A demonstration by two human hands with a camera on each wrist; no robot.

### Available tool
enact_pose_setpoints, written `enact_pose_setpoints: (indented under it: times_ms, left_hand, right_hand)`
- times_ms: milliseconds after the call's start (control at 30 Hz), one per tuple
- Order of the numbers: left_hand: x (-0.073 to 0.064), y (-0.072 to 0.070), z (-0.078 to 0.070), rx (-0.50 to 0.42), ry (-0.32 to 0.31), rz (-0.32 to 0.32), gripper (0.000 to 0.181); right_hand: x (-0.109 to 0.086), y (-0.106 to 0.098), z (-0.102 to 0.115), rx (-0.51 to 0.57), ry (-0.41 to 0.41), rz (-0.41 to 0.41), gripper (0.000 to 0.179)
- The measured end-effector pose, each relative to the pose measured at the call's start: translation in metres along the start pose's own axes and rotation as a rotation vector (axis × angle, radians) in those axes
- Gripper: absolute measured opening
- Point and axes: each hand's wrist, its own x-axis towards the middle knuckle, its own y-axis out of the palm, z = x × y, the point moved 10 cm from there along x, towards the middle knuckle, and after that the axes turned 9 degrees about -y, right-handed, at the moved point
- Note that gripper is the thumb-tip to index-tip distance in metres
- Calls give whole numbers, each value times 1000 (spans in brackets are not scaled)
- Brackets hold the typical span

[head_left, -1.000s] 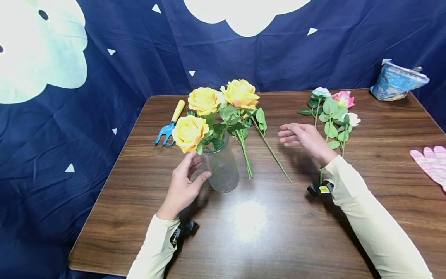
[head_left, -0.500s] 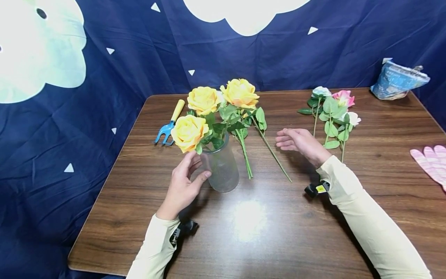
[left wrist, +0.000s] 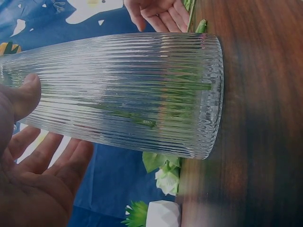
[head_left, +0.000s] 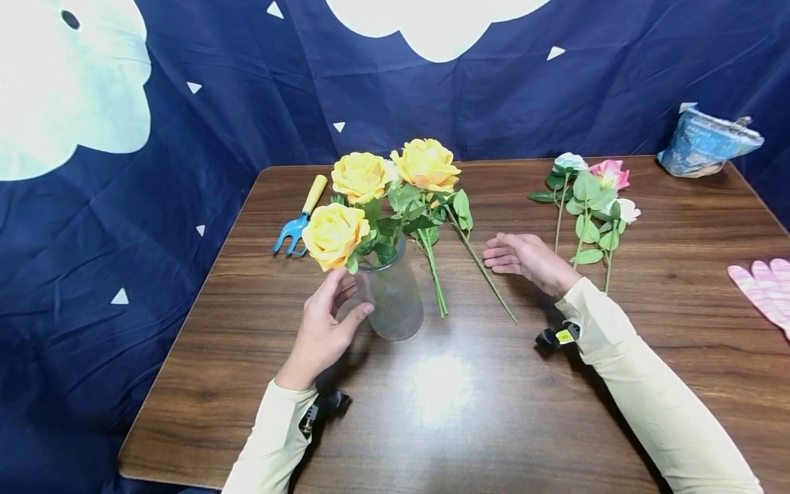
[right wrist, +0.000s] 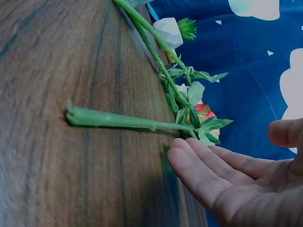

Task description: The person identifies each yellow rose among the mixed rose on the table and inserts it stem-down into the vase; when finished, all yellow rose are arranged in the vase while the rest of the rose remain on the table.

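My left hand [head_left: 321, 329] is at the left side of a ribbed clear glass vase [head_left: 395, 305], thumb in front and fingers curled round behind. Green stems show through the glass in the left wrist view. Three large yellow roses [head_left: 335, 235] rise from the mouth and lean over the rim. To the right, my right hand [head_left: 527, 261] hovers over the table with straight, relaxed fingers and holds nothing. Its fingertips are close to a loose flower stem [head_left: 484, 271], whose cut end points toward me. Two more green stems [head_left: 435, 278] lie between that one and the vase.
Farther right lie a pink rose [head_left: 609, 175] and two whitish roses [head_left: 626, 210]. A blue hand fork [head_left: 295, 230] with a yellow handle lies behind the vase, left. A pink striped glove [head_left: 765, 291] and blue bag [head_left: 706, 145] are right. A white faceted pot [left wrist: 163, 215] holds a succulent.
My right hand has drifted left and a little toward me, away from the pink and whitish roses and closer to the loose stem. The left hand and vase stay in place.
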Motion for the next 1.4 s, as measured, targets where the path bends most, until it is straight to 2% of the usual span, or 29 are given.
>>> enact_pose_setpoints:
  times_ms: [300, 667, 933, 1400]
  left_hand:
    - [-1, 0, -1, 8, 4, -3, 55]
    - [0, 0, 1, 12, 12, -6, 53]
    - [0, 0, -1, -7, 25, -5, 55]
    - [-2, -1, 0, 5, 31, -5, 53]
  right_hand:
    - [2, 4, -6, 59, 22, 2, 59]
    - [2, 10, -8, 69, 39, -15, 58]
    - [5, 10, -14, 153, 69, -5, 57]
    - [10, 7, -22, 116, 135, -23, 48]
